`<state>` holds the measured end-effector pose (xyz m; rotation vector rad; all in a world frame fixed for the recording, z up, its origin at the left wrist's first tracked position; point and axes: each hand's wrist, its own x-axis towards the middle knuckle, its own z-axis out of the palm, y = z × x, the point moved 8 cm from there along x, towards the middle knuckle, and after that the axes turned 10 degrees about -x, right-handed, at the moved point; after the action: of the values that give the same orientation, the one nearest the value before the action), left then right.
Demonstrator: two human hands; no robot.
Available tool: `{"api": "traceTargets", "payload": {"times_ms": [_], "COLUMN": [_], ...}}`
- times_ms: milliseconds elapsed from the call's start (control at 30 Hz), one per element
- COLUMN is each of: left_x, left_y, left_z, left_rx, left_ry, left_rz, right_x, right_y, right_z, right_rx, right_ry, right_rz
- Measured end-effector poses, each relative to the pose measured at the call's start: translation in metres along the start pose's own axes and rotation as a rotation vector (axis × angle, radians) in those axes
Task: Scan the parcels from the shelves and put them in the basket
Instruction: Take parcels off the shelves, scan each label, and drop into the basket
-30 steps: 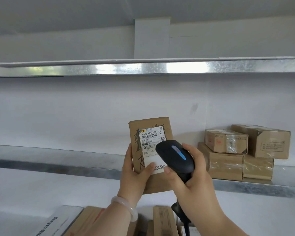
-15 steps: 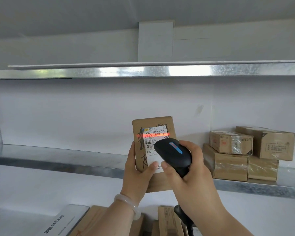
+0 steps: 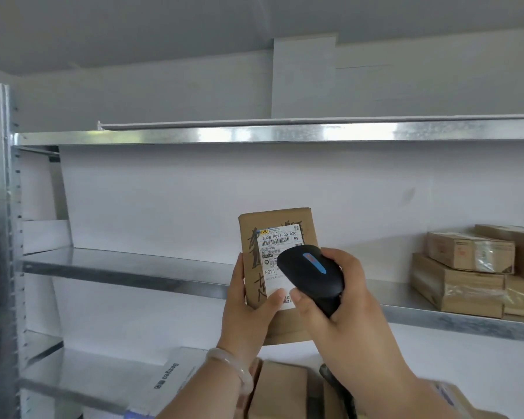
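Observation:
My left hand (image 3: 245, 309) holds a brown cardboard parcel (image 3: 277, 225) upright in front of the middle shelf, thumb pressed on its white shipping label (image 3: 280, 237). My right hand (image 3: 345, 313) grips a black handheld scanner (image 3: 310, 275) with a blue strip, pointed at the label from just right of it. The scanner's cable hangs below my wrist. No basket is in view.
Metal shelving (image 3: 127, 264) spans the view, with an upright post (image 3: 3, 237) at far left. Several brown boxes (image 3: 466, 273) are stacked on the middle shelf at right. More parcels (image 3: 282, 388) and a white package (image 3: 164, 379) lie on the lower shelf.
The red scan line seen on the label half a second ago is gone. The view has swung left, revealing the shelf post. Both hands keep the same hold.

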<state>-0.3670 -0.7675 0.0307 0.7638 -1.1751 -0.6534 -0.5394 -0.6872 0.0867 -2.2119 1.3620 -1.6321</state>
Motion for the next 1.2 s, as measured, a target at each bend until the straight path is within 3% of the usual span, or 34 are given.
{"api": "traceTargets", "payload": {"times_ms": [333,633,800,1200], "left_x": [-0.037,-0.112,-0.142,-0.13], "left_y": [0.031,0.022,0.012,-0.029], "left_z": [-0.21,-0.389,-0.45,-0.541], "left_rx": [0.049,0.148,0.254,0.36], "left_ry": [0.214,0.581,0.77,1.04], "left_rz": [-0.051,-0.21,-0.29,-0.392], "right_x": [-0.025,-0.075,-0.095,-0.09], "right_y": [-0.083,-0.142,-0.164,-0.181], "right_z": [0.146,0.316,0.392,0.547], "right_rx": [0.024,0.249,0.334,0.442], "right_ry": [-0.101,-0.448,-0.596,-0.862], "right_rz": [-0.057,-0.089,-0.115,-0.216]}}
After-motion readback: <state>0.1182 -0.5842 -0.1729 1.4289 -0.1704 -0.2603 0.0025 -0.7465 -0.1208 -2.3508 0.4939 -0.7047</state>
